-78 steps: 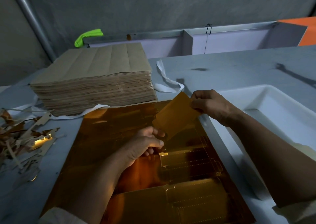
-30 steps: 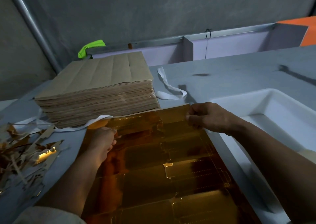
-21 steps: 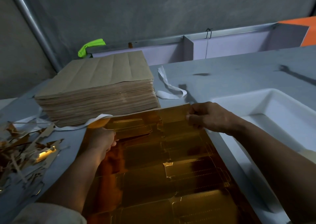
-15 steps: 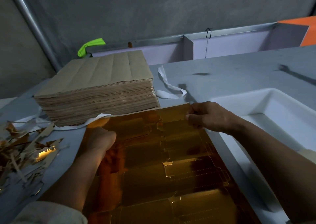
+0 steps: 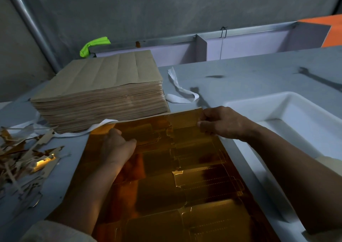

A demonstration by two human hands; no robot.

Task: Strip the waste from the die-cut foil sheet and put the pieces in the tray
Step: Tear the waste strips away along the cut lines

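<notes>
Two hands: both work the far edge of the sheet point(image 5: 185, 186), one near each corner, probably so the waste margin tears away evenly.
Left hand point(image 5: 118, 145): curled at the sheet's far left corner with the thumb on top. The fingers are hidden, so it looks like a pinch on the foil.
Right hand point(image 5: 220, 122): fingers are bent round the sheet's far right corner, gripping the edge there.
Sheet: lies flat on the table point(image 5: 259, 75), gold side up. Die-cut outlines cover it, so I judge most of the stripping is not yet done.
Tray point(image 5: 277, 103): white, just right of the sheet, handy for dropping pieces in.
Scrap point(image 5: 24, 158): a heap left of the sheet, on the opposite side from the tray, which keeps waste and pieces apart.
Stack point(image 5: 103, 86): brown sheets just beyond the sheet's far left edge, apparently the supply.
Risk: thin foil may rip into a piece if one corner is pulled harder than the other.
</notes>
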